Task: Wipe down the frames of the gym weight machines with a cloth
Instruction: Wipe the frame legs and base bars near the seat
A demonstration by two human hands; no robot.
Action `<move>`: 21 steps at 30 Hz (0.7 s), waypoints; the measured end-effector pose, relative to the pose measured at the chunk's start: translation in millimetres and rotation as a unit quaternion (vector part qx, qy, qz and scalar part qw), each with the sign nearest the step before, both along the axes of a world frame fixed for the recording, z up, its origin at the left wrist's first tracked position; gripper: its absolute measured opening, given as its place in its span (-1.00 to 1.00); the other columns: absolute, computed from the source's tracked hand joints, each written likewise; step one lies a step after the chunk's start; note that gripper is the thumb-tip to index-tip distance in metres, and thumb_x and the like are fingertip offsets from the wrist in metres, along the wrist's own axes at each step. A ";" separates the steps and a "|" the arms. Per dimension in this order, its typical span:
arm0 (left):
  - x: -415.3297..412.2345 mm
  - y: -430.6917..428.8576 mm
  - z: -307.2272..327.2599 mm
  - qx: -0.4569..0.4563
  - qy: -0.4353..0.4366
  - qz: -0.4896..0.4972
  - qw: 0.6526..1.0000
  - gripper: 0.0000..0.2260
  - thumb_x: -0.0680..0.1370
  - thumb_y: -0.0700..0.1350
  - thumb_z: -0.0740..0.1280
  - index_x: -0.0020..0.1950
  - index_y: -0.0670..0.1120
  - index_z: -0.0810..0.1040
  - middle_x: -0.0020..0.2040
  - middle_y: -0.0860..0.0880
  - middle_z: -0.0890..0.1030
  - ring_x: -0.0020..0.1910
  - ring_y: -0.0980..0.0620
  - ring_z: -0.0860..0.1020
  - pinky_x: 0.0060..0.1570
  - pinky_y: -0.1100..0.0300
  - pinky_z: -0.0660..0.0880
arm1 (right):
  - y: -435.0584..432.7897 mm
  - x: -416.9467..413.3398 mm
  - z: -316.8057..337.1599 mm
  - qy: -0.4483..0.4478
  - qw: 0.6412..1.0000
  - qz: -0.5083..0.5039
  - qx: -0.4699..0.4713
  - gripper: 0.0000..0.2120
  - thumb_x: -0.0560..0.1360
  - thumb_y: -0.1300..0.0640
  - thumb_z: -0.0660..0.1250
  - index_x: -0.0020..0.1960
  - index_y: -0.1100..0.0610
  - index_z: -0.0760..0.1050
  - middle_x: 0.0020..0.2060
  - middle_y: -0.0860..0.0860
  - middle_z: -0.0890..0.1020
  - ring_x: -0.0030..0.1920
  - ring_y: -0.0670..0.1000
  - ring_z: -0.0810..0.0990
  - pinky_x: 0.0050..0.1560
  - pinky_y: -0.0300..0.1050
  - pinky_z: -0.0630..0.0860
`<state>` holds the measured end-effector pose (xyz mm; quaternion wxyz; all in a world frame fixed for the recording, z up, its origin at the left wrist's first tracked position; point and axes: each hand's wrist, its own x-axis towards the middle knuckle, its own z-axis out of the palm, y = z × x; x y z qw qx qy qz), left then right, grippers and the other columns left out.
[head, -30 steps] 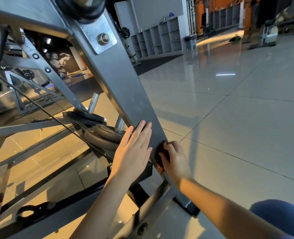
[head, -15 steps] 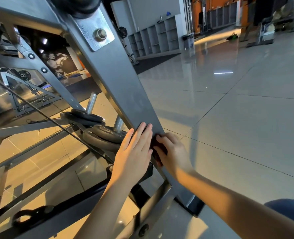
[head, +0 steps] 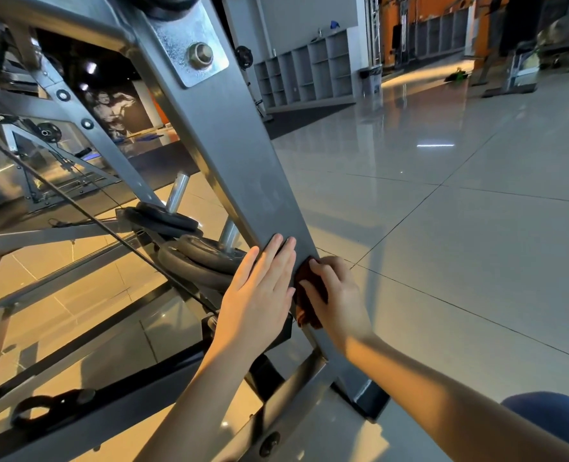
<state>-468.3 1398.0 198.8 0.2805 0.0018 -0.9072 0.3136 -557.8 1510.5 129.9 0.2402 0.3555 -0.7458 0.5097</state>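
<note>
Right grip [head: 338,295]: fingers curled over a dark cloth [head: 305,315], pinning it vs. the right edge of the slanted beam [head: 243,161], low down, not far above the beam's foot [head: 366,396]. Cloth is wadded small and mostly hidden under the fingers. Left grip [head: 260,295] holds nothing: palm & straight fingers flat on the beam's face, touching the cloth hand's fingertips.

Risks from where I'm standing:

- Wad is much narrower than the beam. One pass prob. cleans a stripe along the right edge only, and the dull film on the face higher up the beam stays.
- Cloth sits right at the edge. Any sideways push and it could roll off the beam, leaving bare fingers rubbing steel.
- Bare left palm on the face = fresh prints/smears on the metal being cleaned, esp. if it lands on wiped spots.
- Weight plates [head: 196,258] lie just left of the beam, close under the left fingers, w/ a thin cable [head: 76,201] running further left. A slip that way means a knock or pinch.
- Far up the beam there's a bolted plate [head: 200,56]. A fast upward stroke could snag the cloth or bang knuckles on the bolt head.
- Glossy floor [head: 443,261] right of the beam. Person seems crouched w/ a knee [head: 553,415] low, so leaning hard on the beam risks a foot sliding.
</note>
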 end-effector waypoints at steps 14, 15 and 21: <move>-4.9 0.9 -10.0 0.027 -0.025 -0.032 0.999 -0.50 0.57 -0.06 0.21 0.47 -0.23 0.27 0.49 -0.14 0.32 0.51 -0.08 0.18 0.48 0.03 -0.09 | -0.6 4.2 -0.1 -0.065 0.997 -0.039 -0.014 -0.76 0.45 0.35 0.39 0.11 0.34 0.51 0.05 0.17 0.55 -0.01 0.17 0.58 0.01 -0.37 0.35; -5.6 -0.1 -11.0 0.030 -0.029 -0.037 0.998 -0.48 0.56 -0.07 0.27 0.47 -0.23 0.27 0.49 -0.14 0.33 0.51 -0.08 0.20 0.48 0.03 -0.09 | 0.7 9.5 -9.1 -0.080 0.996 -0.043 0.001 -0.75 0.48 0.32 0.38 0.15 0.33 0.51 0.10 0.14 0.53 0.03 0.13 0.57 0.03 -0.42 0.34; -6.3 -7.0 -7.9 0.029 -0.031 -0.070 0.997 -0.49 0.58 -0.11 0.28 0.48 -0.21 0.23 0.49 -0.12 0.33 0.51 -0.06 0.21 0.48 0.04 -0.01 | -6.8 22.2 -22.6 -0.126 0.987 -0.083 -0.058 -0.78 0.48 0.38 0.37 0.12 0.33 0.53 0.04 0.03 0.48 -0.12 -0.14 0.55 -0.09 -0.65 0.29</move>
